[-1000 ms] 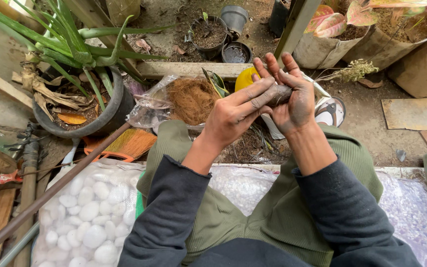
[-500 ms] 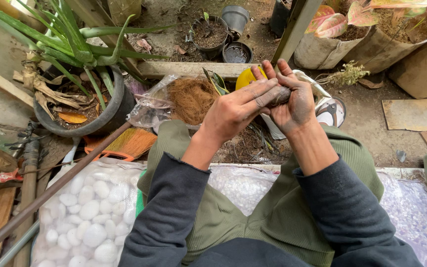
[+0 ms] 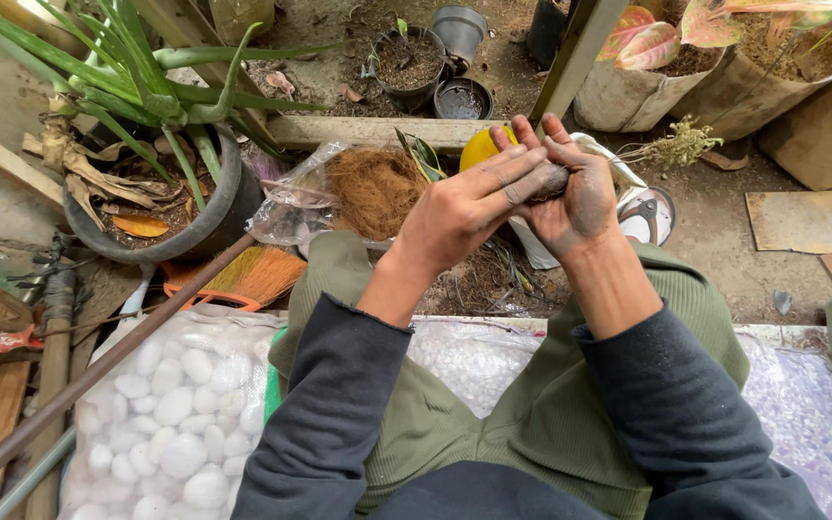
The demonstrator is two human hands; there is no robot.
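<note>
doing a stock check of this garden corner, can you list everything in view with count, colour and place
dark lump: one, grey-brown, pressed between both hands
bag of coconut fibre: one, clear plastic with brown fibre, left of the hands
yellow round thing: one, behind the hands, mostly hidden
large plant pot: one, black, long green leaves, far left
hand broom: one, orange, below the large pot
small pots: three, black, top centre
sack of pebbles: one, white, lower left
grow bags: at least two, tan, pink-green leaves, top right
metal rod: one, rusty brown, slanting across lower left
left hand: soiled, fingers over the lump
right hand: soiled, cupping the lump
</note>
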